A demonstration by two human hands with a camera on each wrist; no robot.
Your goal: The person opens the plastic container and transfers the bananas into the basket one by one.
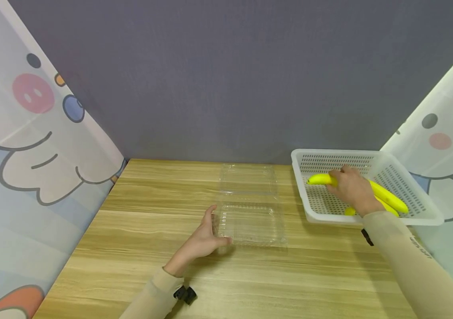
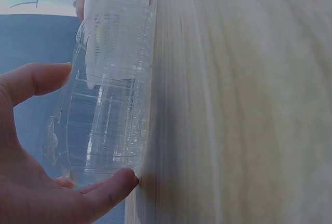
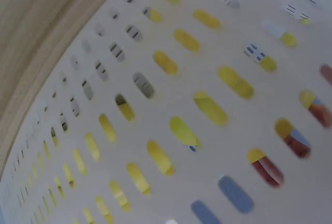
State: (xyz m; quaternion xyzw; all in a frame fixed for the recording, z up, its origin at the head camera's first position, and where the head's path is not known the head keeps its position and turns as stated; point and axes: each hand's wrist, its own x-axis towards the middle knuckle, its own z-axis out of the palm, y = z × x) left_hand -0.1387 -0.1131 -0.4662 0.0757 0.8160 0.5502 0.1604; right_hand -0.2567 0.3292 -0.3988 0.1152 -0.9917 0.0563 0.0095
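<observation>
A clear plastic clamshell box lies unfolded on the wooden table, its base (image 1: 252, 225) nearer me and its lid (image 1: 248, 179) toward the wall. My left hand (image 1: 202, 239) is at the base's left side, thumb and fingers spread; in the left wrist view a fingertip (image 2: 124, 180) touches the box's edge. Inside the white basket (image 1: 303, 199), my right hand (image 1: 351, 188) grips a yellow banana (image 1: 319, 179) from above. More yellow banana (image 1: 389, 198) shows beyond that hand; another banana (image 1: 350, 212) lies lower, partly covered by the wrist.
Slotted basket wall (image 3: 171, 99) fills the right wrist view, with yellow showing through the slots. A grey wall (image 1: 218, 79) stands behind the table (image 1: 138, 212). Cartoon-printed sheets (image 1: 15, 146) rise along both sides.
</observation>
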